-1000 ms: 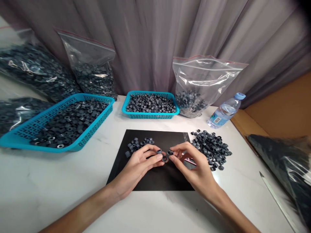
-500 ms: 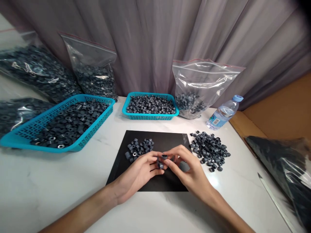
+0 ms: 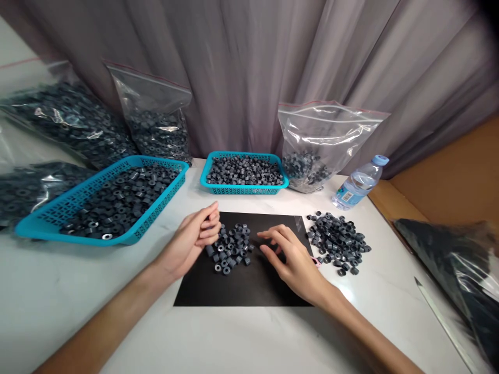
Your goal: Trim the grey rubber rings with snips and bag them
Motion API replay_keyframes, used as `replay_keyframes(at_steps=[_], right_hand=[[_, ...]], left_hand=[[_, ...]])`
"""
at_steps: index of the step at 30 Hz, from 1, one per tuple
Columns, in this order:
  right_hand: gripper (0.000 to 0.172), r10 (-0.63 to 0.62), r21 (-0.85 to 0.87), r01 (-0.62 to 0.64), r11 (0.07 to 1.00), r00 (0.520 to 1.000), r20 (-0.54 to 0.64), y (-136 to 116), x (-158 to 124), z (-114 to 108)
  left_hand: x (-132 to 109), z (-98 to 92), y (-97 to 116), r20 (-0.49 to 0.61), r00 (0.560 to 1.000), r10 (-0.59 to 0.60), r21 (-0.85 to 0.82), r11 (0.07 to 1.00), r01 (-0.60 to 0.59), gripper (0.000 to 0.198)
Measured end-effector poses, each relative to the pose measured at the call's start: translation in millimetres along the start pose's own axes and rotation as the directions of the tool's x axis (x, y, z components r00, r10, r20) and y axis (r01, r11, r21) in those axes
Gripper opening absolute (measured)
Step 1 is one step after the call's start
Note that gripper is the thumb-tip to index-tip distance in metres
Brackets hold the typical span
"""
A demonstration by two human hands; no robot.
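Over the left edge of the black mat (image 3: 241,291), my left hand (image 3: 195,239) is raised with its fingers curled inward. Whether anything lies inside those fingers is hidden. Beside it on the mat is a loose pile of small dark grey ring-shaped pieces (image 3: 231,246), a few showing silvery faces. My right hand (image 3: 290,257) hovers at the right part of the mat, thumb and forefinger apart, with nothing visible between them. Right of the mat lies a larger heap of similar dark rings (image 3: 339,239). A small pink object (image 3: 316,262) is partly hidden behind my right hand.
Two blue plastic baskets hold dark rings, one at the left (image 3: 146,221), one at the back (image 3: 244,190). Clear zip bags (image 3: 159,127) of rings stand behind; another bag (image 3: 331,122) stands near a water bottle (image 3: 358,182). A pointed strip (image 3: 442,324) lies at right.
My hands have separated: the left moved left and curled up, while the right let go of the ring it was pinching. More rings now lie at the near side of the mat's pile.
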State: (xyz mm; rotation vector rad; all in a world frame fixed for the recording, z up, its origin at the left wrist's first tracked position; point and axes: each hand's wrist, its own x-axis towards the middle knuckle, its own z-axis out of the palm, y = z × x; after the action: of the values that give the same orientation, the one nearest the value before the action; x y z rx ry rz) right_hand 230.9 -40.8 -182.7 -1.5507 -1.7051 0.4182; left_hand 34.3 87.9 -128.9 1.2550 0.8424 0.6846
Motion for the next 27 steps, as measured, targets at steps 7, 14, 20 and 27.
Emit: replay_keyframes(at_steps=[7,14,20,27], right_hand=[[0.022,-0.072,-0.061,0.079,0.995,0.991,0.117,-3,60,16],[0.012,-0.029,-0.092,0.049,0.995,0.978,0.207,6,97,34],[0.011,0.007,-0.098,0.015,0.995,0.974,0.227,14,93,31],[0.011,-0.02,-0.026,0.022,0.999,0.997,0.081,13,76,26]], left_hand=[[19,-43.2,-2,-0.027,0.976,0.215,0.497,0.85,-0.174,0.031],[26,-56.4,-25,-0.023,0.973,0.231,0.696,0.702,-0.15,0.026],[28,-49.4,-38,0.012,0.972,0.236,0.664,0.724,-0.184,0.027],[24,-38.6,-30,0.046,0.968,0.245,0.435,0.868,-0.24,0.03]])
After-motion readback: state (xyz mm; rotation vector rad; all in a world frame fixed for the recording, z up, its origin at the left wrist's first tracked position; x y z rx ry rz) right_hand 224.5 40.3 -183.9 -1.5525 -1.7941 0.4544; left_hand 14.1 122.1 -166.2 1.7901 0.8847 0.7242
